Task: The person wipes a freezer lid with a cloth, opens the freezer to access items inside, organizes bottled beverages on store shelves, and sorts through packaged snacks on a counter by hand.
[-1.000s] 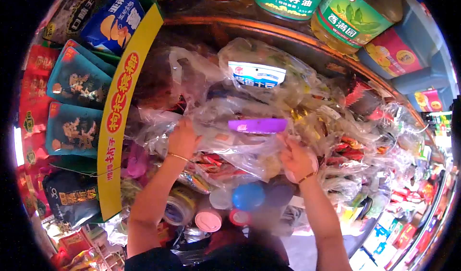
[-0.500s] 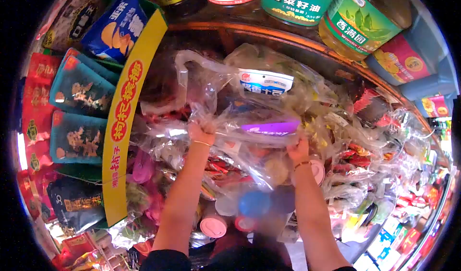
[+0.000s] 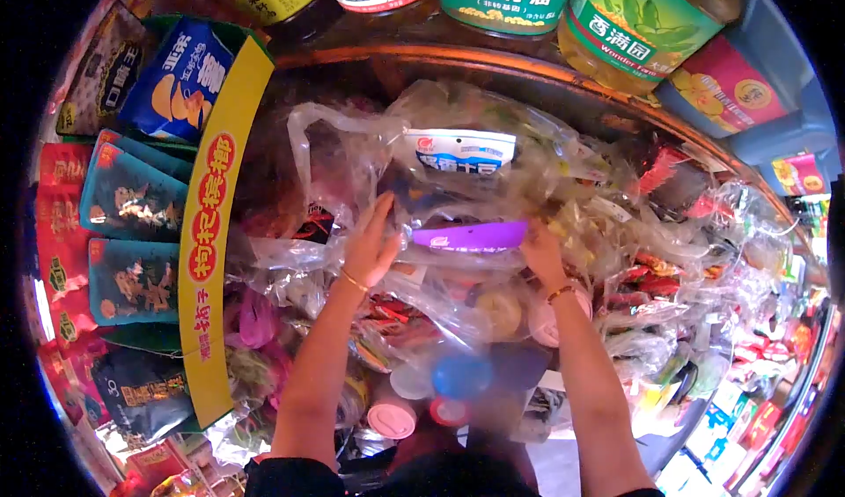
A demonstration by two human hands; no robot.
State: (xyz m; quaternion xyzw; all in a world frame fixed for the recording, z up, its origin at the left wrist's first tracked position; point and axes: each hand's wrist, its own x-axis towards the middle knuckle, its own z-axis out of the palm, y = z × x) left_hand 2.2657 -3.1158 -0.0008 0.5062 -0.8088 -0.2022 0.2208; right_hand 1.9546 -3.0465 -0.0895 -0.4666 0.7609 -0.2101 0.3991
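Note:
My left hand (image 3: 373, 246) lies on the clear plastic at the left end of a purple-topped packet (image 3: 469, 235), its fingers extended and a little apart. At the packet's right end, my right hand (image 3: 541, 252) has its fingers bent round the corner in a pinch. Both wrists wear thin bands. Just above the packet is a white and blue snack bag (image 3: 459, 150) under clear plastic. Loose transparent bags (image 3: 330, 145) surround both hands, with red-wrapped items (image 3: 387, 309) showing beneath them.
Large oil bottles (image 3: 634, 26) line the wooden ledge (image 3: 414, 55) above. A yellow display strip (image 3: 209, 242) with hanging packets (image 3: 136, 184) stands at the left. Jars with pink (image 3: 391, 419) and blue (image 3: 461, 375) lids sit near my body. Bagged goods (image 3: 660, 277) pile up at the right.
My left hand, earlier bunched in the clear plastic, has opened out and sits beside the purple packet's end. My right hand stays at the other end. The view has shifted slightly.

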